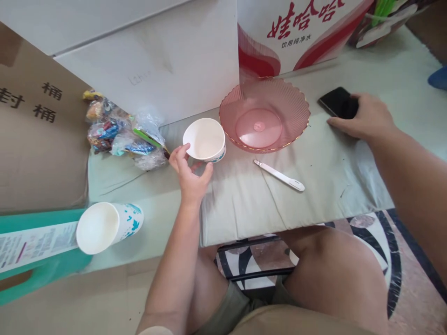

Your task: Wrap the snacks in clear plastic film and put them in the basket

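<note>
A white paper cup (pixel 205 139) with a blue-green print stands on the cloth-covered table. My left hand (pixel 190 174) is closed around its near left side, thumb and fingers on the wall. Over to the right, a black smartphone (pixel 338 102) lies on the cloth, and my right hand (pixel 370 116) grips its right end between thumb and fingers. Between the two hands sits a pink ribbed bowl (pixel 259 116) with a scalloped gold rim; nothing shows inside it. Just in front of the bowl lies a slim white knife-like tool (pixel 279 175), touched by neither hand.
Another paper cup (pixel 110 227) stands at the left beside a green carton (pixel 45 270). Plastic-wrapped packets (pixel 129 135) lie against a white box (pixel 150 65). A brown cardboard box (pixel 38 153) borders the left; a red-and-white box (pixel 303 35) stands behind the bowl.
</note>
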`<state>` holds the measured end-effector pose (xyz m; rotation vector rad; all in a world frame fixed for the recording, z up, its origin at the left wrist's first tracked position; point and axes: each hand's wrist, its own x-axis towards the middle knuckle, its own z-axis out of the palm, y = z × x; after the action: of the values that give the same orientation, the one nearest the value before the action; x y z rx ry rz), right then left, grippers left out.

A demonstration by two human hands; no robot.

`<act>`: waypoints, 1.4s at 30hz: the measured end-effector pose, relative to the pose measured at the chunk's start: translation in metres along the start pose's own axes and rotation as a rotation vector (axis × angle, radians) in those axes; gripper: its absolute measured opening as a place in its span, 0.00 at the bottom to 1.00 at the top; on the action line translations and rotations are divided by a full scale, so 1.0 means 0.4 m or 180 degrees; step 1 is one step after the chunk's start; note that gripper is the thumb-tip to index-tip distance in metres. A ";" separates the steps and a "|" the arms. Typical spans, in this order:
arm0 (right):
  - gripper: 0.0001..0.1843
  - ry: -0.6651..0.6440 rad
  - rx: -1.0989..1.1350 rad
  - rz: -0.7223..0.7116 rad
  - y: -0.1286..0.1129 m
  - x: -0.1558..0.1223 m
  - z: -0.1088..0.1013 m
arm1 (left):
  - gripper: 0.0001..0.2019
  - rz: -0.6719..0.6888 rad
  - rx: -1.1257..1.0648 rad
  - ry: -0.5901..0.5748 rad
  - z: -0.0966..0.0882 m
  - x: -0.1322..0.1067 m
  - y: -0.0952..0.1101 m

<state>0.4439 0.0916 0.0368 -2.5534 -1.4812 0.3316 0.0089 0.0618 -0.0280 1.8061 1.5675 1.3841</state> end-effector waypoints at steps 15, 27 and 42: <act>0.54 0.0386 0.0008 0.0112 -0.046 0.000 -0.021 | 0.33 -0.0069 -0.0205 0.0024 -0.006 -0.003 0.014; 0.09 -0.0387 0.2785 -0.2608 -0.471 -0.659 0.209 | 0.25 -0.0571 0.0131 0.0612 -0.104 0.019 -0.011; 0.12 -0.1294 0.2517 -0.2565 -0.425 -0.634 0.233 | 0.31 -0.0797 0.0436 0.0576 -0.107 0.154 -0.139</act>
<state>0.1545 -0.0422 0.0176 -1.2135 -1.8509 1.0641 -0.0632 0.1212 -0.0269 1.5258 1.9498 1.3807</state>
